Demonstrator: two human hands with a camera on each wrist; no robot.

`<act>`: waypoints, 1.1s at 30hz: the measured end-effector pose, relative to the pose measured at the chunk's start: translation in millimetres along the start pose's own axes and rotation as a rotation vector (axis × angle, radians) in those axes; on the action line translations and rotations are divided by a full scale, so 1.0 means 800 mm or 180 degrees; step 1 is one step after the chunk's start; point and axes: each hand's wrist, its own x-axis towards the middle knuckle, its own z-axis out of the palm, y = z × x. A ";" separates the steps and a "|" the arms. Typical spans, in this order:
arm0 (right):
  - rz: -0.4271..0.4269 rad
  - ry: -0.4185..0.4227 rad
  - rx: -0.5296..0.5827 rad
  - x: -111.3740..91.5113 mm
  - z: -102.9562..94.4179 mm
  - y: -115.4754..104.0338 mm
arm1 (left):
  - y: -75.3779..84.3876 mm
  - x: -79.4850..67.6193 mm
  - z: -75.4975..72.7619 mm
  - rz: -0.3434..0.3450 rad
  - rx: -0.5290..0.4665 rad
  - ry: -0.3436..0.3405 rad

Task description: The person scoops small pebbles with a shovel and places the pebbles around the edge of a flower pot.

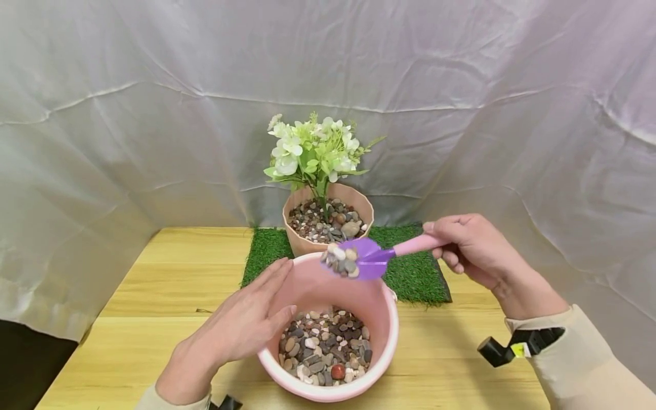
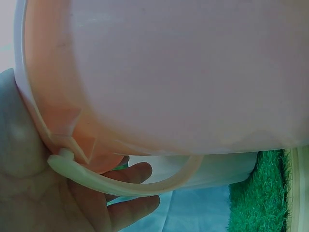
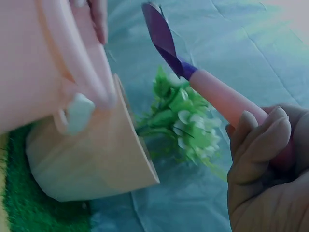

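Note:
My right hand (image 1: 479,247) grips the pink handle of a small trowel (image 1: 417,245). Its purple blade carries a little heap of pebbles (image 1: 340,261) above the far rim of a pink bucket (image 1: 392,341). At the bucket's left rim rests my left hand (image 1: 238,322), fingers straight and thumb over the inside. The left wrist view shows its palm against the rim, with the bucket's pale handle (image 2: 120,187) hanging across the fingers. Mixed pebbles (image 1: 323,350), one of them large and red, cover the bucket's bottom.
Behind the bucket, a peach flowerpot (image 1: 302,244) holds pebbles and a plant with white flowers (image 1: 318,151). The pot stands on a green turf mat (image 1: 417,279) on a wooden table (image 1: 138,319). Grey cloth (image 1: 205,51) hangs behind.

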 end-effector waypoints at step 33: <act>-0.0105 0.1423 -0.1298 0.078 -0.034 -0.032 | 0.000 0.002 0.000 -0.0016 -0.0012 -0.0027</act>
